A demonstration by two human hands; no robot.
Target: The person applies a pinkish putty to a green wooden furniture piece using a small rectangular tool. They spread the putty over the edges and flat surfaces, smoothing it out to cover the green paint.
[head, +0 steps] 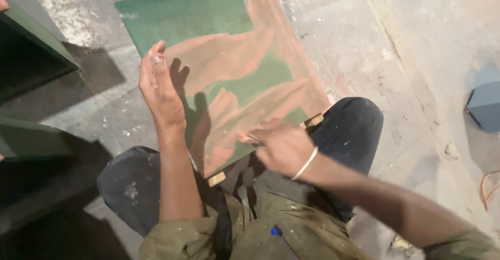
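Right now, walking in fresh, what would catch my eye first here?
The big flat green metal panel smeared with reddish-brown filler, propped against the seated person's knees in the middle. The left hand steadies its left edge, while the right hand, a white bangle on its wrist, works a small tool over its lower part. Around it lies dusty grey concrete floor.

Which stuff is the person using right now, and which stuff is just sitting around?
In use:
green panel smeared with reddish-brown paste
left hand steadying its edge
right hand spreading with a small tool, blurred

Sitting around:
blue-grey box
green metal pieces
orange cable
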